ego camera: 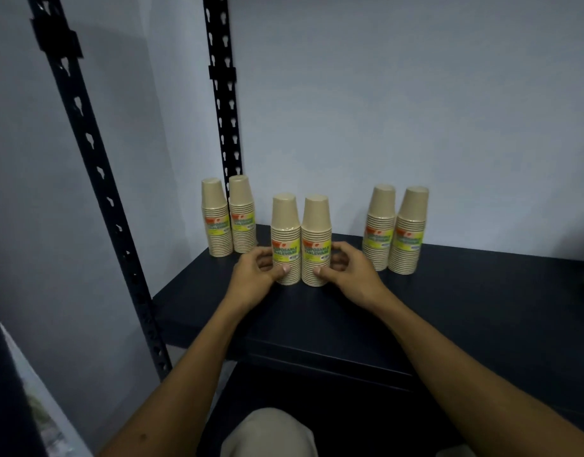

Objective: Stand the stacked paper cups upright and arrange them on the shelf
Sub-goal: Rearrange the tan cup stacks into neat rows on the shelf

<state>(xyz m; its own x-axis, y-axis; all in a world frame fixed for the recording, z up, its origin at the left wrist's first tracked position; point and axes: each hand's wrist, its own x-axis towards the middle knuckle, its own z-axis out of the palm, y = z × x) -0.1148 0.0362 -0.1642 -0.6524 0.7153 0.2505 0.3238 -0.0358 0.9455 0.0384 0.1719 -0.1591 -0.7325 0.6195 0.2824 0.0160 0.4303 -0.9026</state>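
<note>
head view: only view here
step: arranging; all six cup stacks stand upright on the shelf [449, 308], rims down, so the standing-up part looks done
mid pair: left mid stack [285, 240] and right mid stack [316, 242] touching side by side, nearer the front edge than the others
left hand [256, 275]: curled around left mid stack low down, thumb on its front, fingers round the far side; clamped on it
right hand [346, 275]: same on right mid stack, thumb on front, fingers wrapped behind; clamped on it
left pair [227, 219]: two stacks in the back corner by the rear post [223, 94], touching or nearly
right pair [394, 230]: two stacks just beside each other, apart from the mid pair
next move (my read): slide the mid pair back into line with the outer pairs, both hands together, low grip, slowly so the tall stacks don't tip or split
hidden: fingertips behind the stacks; can't tell how firm the squeeze is
cut off: shelf right end, front post [96, 179] top and foot
hard to read: labels mostly blurred; wrapping on the stacks not certain
bottom edge: pale cloth [270, 433], probably the person's knee
</note>
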